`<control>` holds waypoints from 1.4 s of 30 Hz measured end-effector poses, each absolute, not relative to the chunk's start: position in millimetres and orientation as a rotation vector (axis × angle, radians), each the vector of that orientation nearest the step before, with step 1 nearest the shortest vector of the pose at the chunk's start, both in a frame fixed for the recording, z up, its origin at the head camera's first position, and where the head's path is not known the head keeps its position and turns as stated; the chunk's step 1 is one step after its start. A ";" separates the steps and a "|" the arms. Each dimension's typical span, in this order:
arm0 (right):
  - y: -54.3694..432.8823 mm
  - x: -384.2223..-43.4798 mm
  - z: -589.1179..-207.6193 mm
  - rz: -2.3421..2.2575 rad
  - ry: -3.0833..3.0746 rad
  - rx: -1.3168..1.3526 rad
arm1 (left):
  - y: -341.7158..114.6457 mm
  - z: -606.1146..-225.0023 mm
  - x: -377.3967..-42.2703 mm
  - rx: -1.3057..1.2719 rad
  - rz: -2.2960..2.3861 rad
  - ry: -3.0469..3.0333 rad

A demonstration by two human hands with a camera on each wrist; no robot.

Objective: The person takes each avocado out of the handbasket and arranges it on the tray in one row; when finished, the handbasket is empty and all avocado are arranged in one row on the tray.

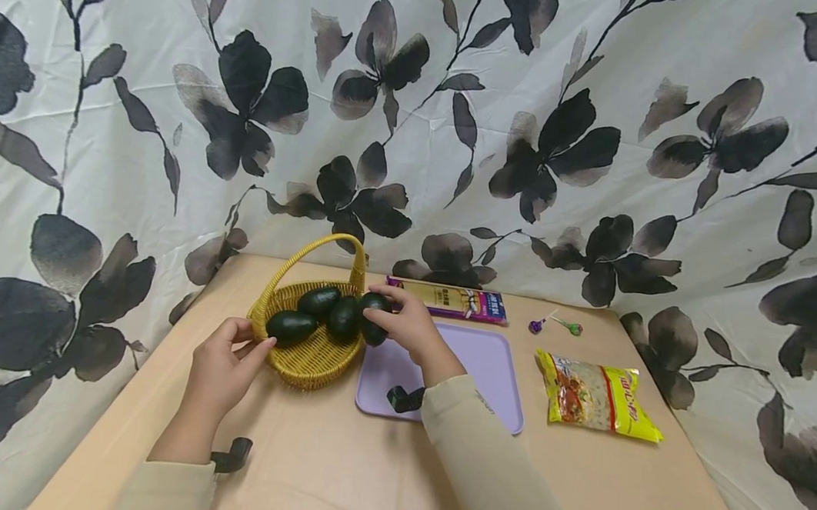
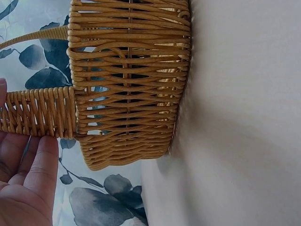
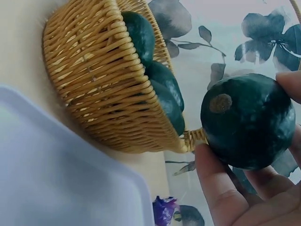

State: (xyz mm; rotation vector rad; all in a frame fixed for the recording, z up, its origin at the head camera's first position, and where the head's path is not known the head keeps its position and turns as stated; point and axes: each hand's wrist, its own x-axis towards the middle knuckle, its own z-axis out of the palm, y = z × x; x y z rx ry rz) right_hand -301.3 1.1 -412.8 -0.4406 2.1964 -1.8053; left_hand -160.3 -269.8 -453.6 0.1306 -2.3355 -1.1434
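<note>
My right hand [image 1: 415, 328] holds a dark green avocado [image 3: 249, 121] between thumb and fingers, beside the right rim of the yellow wicker basket [image 1: 312, 365] and above the edge of the lilac tray [image 1: 442, 411]. Three more avocados [image 1: 291, 327] lie inside the basket. At the basket's left side, my left hand [image 1: 218, 368] pinches the base of its handle [image 2: 40, 112], thumb on one side and fingers on the other. The basket stands upright on the table, its arched handle raised. In the right wrist view, the held avocado shows its round stem scar.
Behind the tray lies a purple and gold packet [image 1: 448, 299]. Two lollipops [image 1: 536, 326], purple and green, are to its right. A yellow snack bag [image 1: 598, 396] lies right of the tray. A floral cloth [image 1: 415, 132] hangs behind the table [image 1: 314, 466].
</note>
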 end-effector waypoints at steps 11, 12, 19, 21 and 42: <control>6.8 -302.4 -436.5 -1.894 2.185 -0.302 | -272.0 -454.1 -161.2 0.148 -1.172 -2.333; 7.1 -302.3 -438.1 -1.897 2.178 -0.292 | -272.1 -453.9 -161.1 0.148 -1.172 -2.333; 8.9 -304.4 -448.8 -1.899 2.180 -0.270 | -273.2 -453.7 -160.7 0.156 -1.179 -2.338; 9.5 -303.4 -451.1 -1.893 2.189 -0.257 | -273.5 -453.6 -160.5 0.152 -1.178 -2.338; 10.1 -305.2 -477.5 -1.684 2.323 -0.206 | -272.1 -452.4 -162.8 0.131 -1.187 -2.335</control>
